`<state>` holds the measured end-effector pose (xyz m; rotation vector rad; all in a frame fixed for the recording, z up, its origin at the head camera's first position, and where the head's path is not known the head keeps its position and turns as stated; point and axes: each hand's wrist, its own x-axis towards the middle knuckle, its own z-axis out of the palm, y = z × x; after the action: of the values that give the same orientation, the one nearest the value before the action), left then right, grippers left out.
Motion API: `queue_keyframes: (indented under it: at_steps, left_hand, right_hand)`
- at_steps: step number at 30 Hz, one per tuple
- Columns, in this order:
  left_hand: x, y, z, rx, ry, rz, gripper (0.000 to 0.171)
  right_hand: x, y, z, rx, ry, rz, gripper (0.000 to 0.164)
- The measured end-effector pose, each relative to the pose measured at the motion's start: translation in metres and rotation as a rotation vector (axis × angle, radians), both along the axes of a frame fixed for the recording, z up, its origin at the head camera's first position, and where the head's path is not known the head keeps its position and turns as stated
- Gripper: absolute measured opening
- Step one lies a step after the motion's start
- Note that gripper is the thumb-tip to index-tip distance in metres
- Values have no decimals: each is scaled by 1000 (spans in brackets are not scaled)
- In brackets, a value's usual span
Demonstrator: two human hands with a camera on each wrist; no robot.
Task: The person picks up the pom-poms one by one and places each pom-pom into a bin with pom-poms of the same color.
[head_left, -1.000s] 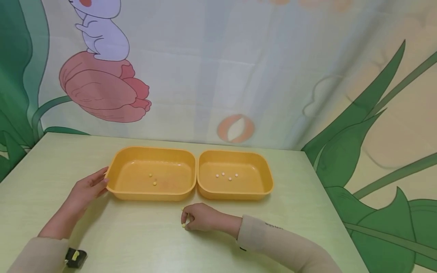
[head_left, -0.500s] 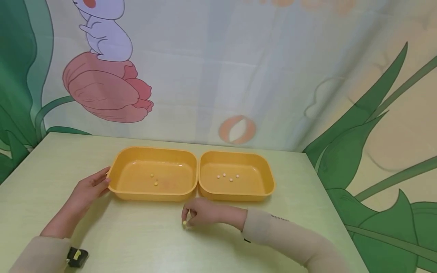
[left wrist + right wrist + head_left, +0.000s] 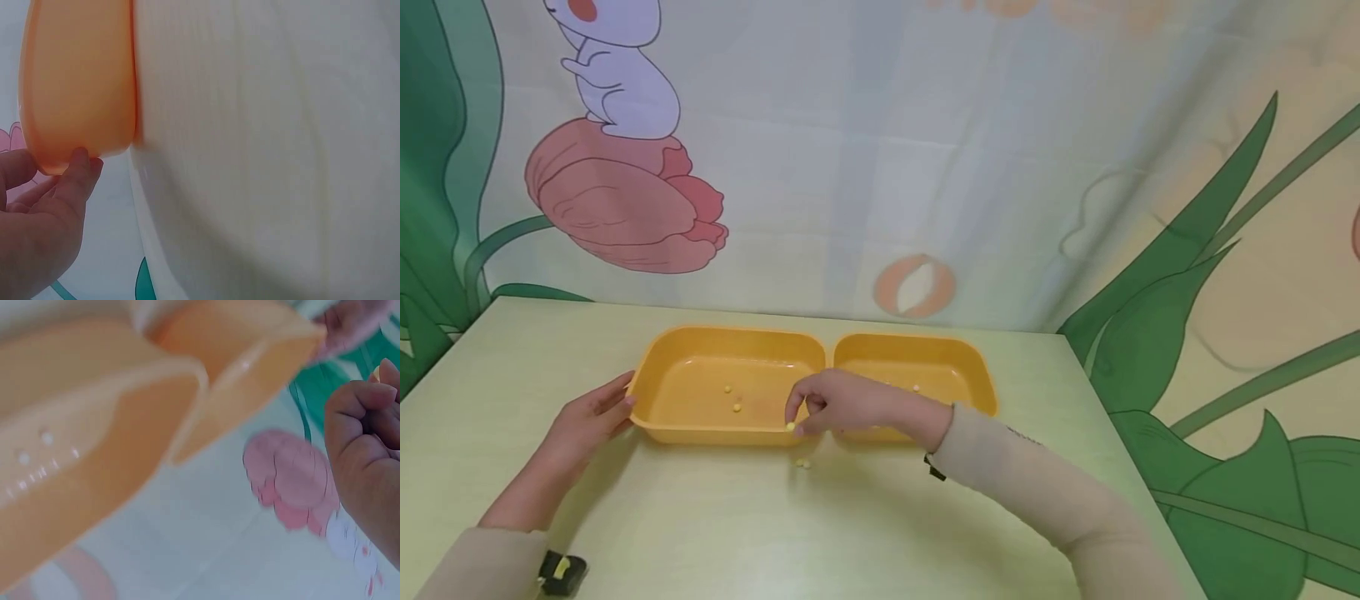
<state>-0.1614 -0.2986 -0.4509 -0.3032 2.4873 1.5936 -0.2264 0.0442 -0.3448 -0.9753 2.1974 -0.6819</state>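
Note:
My right hand (image 3: pixel 844 398) pinches a small yellow bead (image 3: pixel 791 427) between thumb and fingertips. It hangs over the front right rim of the left yellow tray (image 3: pixel 700 435). Two yellow beads (image 3: pixel 737 408) lie inside that tray. My left hand (image 3: pixel 583 423) holds the tray's left end, thumb on the outer wall and fingers at the rim, as the left wrist view shows. Beside it stands a smaller yellow tray (image 3: pixel 925 340) with white beads (image 3: pixel 45 437) in it, partly covered by my right wrist in the head view.
On the table in front of the trays lie more yellow beads (image 3: pixel 803 463). The table (image 3: pixel 700 525) is pale green. A printed cloth (image 3: pixel 790 167) with a rabbit and flowers hangs right behind it. A black wrist strap piece (image 3: pixel 562 573) shows by the left sleeve.
My right hand has picked a yellow bead off the table and lifted it up and forward to the left tray's rim. The left hand has kept its hold on the tray.

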Motion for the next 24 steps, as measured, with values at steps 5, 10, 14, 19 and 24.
queue_keyframes:
  at_steps: [5,10,14,19,24]
  left_hand:
    - [1,-1,-1,5,-9,2,63]
    - [2,-2,-1,17,-18,8,63]
    - [2,-1,0,19,-14,9,63]
    - [1,-1,-1,6,13,-2,62]
    - [0,-1,-1,9,18,-6,62]
  right_hand:
    - [-21,-9,21,-37,-23,-67,16]
    - [-38,-21,33,-15,-4,-93,18]
    - [-50,-32,38,15,-26,-95,18]
    - [-67,-48,40,60,-29,-106,18]
    - [-83,-66,36,106,-41,-140,17]
